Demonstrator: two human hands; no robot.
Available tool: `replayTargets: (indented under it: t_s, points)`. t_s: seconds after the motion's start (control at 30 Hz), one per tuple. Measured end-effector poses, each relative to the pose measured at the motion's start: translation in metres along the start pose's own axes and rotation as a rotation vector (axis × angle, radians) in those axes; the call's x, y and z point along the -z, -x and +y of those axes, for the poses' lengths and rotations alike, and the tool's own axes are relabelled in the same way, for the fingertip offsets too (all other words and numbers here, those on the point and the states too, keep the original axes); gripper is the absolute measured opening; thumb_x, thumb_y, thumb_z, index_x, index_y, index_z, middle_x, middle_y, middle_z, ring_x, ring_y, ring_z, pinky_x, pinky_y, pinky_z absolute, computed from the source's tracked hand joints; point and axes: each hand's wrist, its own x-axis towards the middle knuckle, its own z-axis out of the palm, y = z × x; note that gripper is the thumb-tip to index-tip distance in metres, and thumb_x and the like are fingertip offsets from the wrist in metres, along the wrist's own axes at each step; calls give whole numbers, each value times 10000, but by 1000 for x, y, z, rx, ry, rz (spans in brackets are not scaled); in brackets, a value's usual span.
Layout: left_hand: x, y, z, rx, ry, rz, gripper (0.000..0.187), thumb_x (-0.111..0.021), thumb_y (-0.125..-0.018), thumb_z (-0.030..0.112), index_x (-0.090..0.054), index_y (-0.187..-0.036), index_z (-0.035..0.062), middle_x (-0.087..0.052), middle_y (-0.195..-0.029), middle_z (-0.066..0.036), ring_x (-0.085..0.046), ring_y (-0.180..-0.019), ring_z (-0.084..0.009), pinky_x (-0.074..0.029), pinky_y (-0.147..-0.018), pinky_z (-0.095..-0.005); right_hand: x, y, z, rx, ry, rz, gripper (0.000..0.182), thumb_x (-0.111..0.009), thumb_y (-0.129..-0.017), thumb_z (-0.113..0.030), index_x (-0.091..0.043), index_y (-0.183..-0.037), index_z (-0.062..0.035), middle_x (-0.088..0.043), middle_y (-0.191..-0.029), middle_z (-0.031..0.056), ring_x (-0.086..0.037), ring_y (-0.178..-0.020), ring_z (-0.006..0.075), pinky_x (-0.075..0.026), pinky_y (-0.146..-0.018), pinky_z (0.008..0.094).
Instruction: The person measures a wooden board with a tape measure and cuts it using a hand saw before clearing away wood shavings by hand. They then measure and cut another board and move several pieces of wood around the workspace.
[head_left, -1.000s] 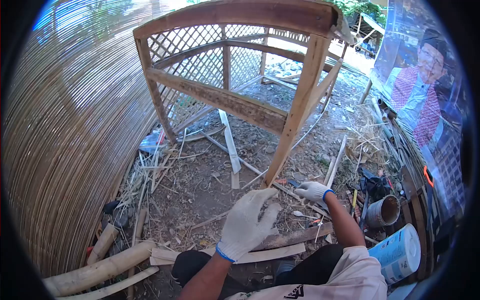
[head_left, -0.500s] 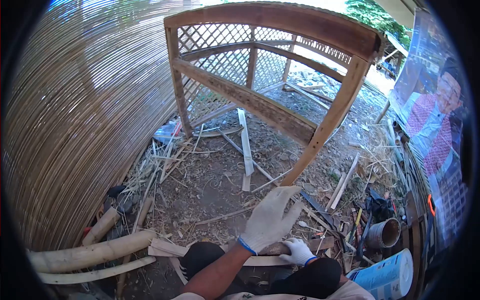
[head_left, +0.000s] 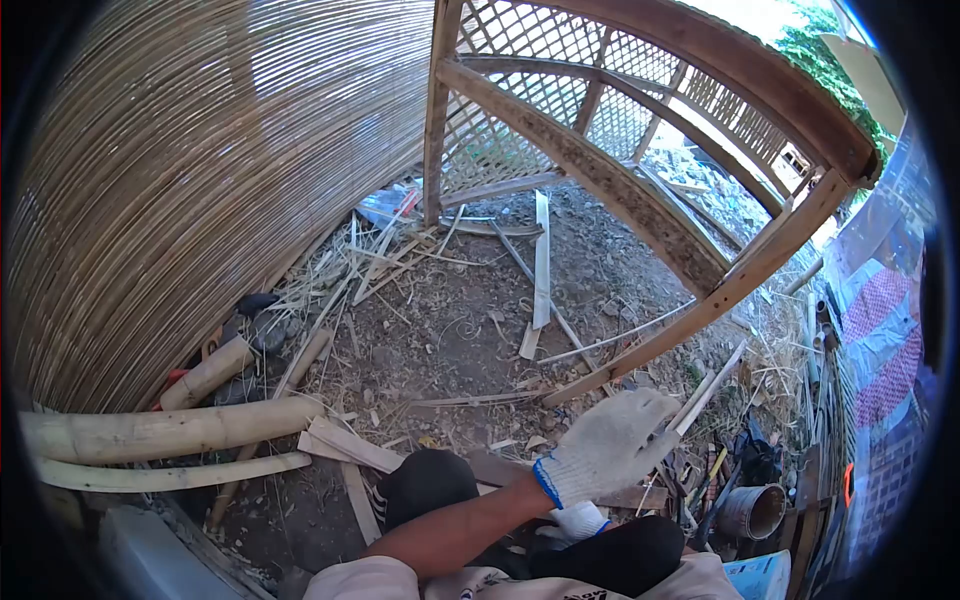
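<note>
My left hand point(head_left: 612, 448), in a knitted off-white glove with a blue cuff, reaches across to the right over the ground. Its thumb and fingers are apart. Its fingertips overlap the near ends of narrow wood strips point(head_left: 712, 388), which point away from me. My right hand point(head_left: 580, 521), in a white glove, is low between my knees and under the left wrist. Its fingers are mostly hidden. Beside it, a flat wood piece point(head_left: 632, 497) lies across in front of my right knee, partly covered by the left glove.
A wooden frame point(head_left: 600, 165) with lattice sides stands ahead, its near post point(head_left: 690, 312) close to my left hand. A woven bamboo screen point(head_left: 220, 220) rises at left above bamboo poles point(head_left: 170, 430). A round can point(head_left: 752, 512) and loose tools lie at right; a printed banner point(head_left: 880, 330) hangs beyond.
My left hand has moved right, from above the wood by my knees to the narrow strips. The view has turned left and down. My right hand is now more covered.
</note>
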Motion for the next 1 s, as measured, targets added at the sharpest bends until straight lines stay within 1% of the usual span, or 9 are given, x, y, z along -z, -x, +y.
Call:
replayTargets:
  t_s: [0.17,0.27,0.37,0.47,0.57,0.73,0.83,0.97,1.0]
  points:
    - [-9,9,-1,-106,9,21,338,-670,-972,233,-617,-1226,16,-680,-1107,-191,-678,-1069,-394,-544,-935,-503,3,5,-4,-12,0,-31,722,-785,-853,-546,-612,-1378,-82,-590,-1354,182,-543,-1253,388,-427,-1067,532]
    - [-4,16,9,-39,-49,-110,304,-663,-954,232,-622,-1157,10,-674,-1061,-178,-681,-1036,-378,-541,-926,-500,6,11,-7,-24,-16,-56,710,-771,-868,-549,-612,-1378,-82,-599,-1328,173,-558,-1217,372,-443,-1041,519]
    - [-4,21,14,-47,-55,-225,273,-674,-929,238,-628,-1099,30,-667,-1028,-160,-682,-1015,-361,-536,-929,-490,6,13,-4,-28,-20,-57,697,-757,-884,-551,-612,-1378,-81,-608,-1302,164,-572,-1181,356,-459,-1014,506]
    - [-9,28,20,-76,-72,-246,277,-675,-924,255,-639,-1102,44,-670,-1018,-138,-688,-1000,-338,-535,-916,-467,7,14,-1,-25,-28,-66,685,-743,-899,-553,-612,-1378,-80,-617,-1276,154,-587,-1145,340,-474,-987,493]
    - [-17,30,23,-16,-248,-362,288,-676,-917,298,-673,-1084,63,-672,-1011,-112,-685,-990,-293,-527,-894,-445,4,11,1,-18,-47,-83,674,-729,-915,-555,-611,-1378,-79,-626,-1250,145,-602,-1109,324,-490,-961,480]
    - [-33,43,24,-107,-313,-344,274,-684,-898,337,-716,-1010,90,-669,-1002,-51,-662,-986,-216,-486,-826,-374,7,-2,5,-16,-79,-97,656,-705,-941,-559,-611,-1377,-78,-641,-1207,130,-626,-1049,298,-516,-916,459]
    - [-22,38,25,-59,-319,-396,259,-683,-902,328,-721,-993,88,-673,-995,-50,-670,-983,-216,-492,-824,-376,9,-3,9,-28,-93,-112,646,-691,-956,-561,-611,-1377,-77,-650,-1181,121,-641,-1014,282,-532,-890,446]
    - [8,29,15,-101,-444,-403,248,-677,-921,308,-727,-952,67,-679,-970,-57,-693,-959,-225,-521,-824,-388,11,-5,13,-53,-144,-158,634,-672,-977,-564,-611,-1377,-76,-662,-1146,109,-661,-966,261,-553,-854,429]
    - [-8,31,1,-64,-472,-328,256,-676,-926,321,-719,-943,69,-677,-966,-63,-700,-943,-234,-533,-829,-390,12,-7,15,-69,-167,-172,631,-667,-982,-565,-611,-1377,-76,-665,-1138,106,-665,-954,256,-558,-845,424]
